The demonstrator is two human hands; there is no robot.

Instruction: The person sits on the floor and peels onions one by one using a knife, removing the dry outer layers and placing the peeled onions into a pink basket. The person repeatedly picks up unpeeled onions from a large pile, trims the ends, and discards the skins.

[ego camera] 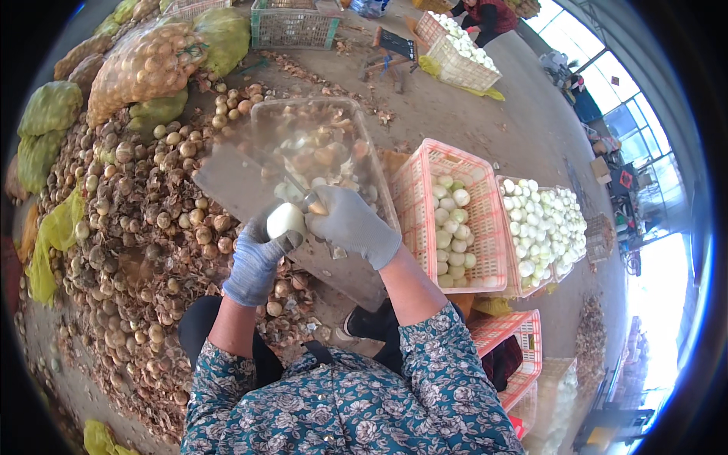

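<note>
My left hand (259,247), in a grey-blue work glove, grips a peeled white onion (286,220). In my right hand (352,222), also gloved, is a knife (316,203) with a wooden handle; its blade points up and away to the left, past the onion. Both hands are close together above a board (239,182) that lies across a clear plastic bin (378,170). Onion skins and trimmed pieces (318,148) fill much of the bin. Where the blade ends is blurred.
Loose unpeeled onions and dry skins (142,227) spread over the floor at left, below full mesh sacks (148,65). A pink crate (495,227) of peeled onions stands at right, with fuller crates (540,227) beyond. A person (492,17) crouches by crates (463,62) at the far end.
</note>
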